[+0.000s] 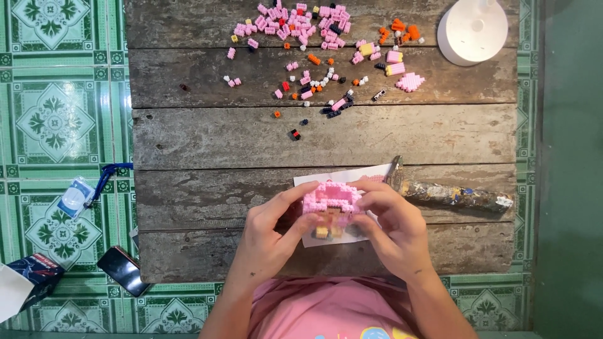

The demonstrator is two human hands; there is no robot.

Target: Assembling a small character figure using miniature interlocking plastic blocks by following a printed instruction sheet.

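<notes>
A small pink brick model with yellow pieces at its underside is held between both hands over a white paper sheet on the wooden table. My left hand grips its left side with thumb and fingers. My right hand grips its right side, fingertips on the top edge. Far back on the table lies a scatter of loose small bricks, mostly pink, with orange, black, white and red ones among them. A small built pink piece lies at the back right.
A white round object stands at the table's back right. A worn tool with a wrapped handle lies right of the paper. On the green tiled floor at left lie a badge with a blue lanyard, a dark phone and a box.
</notes>
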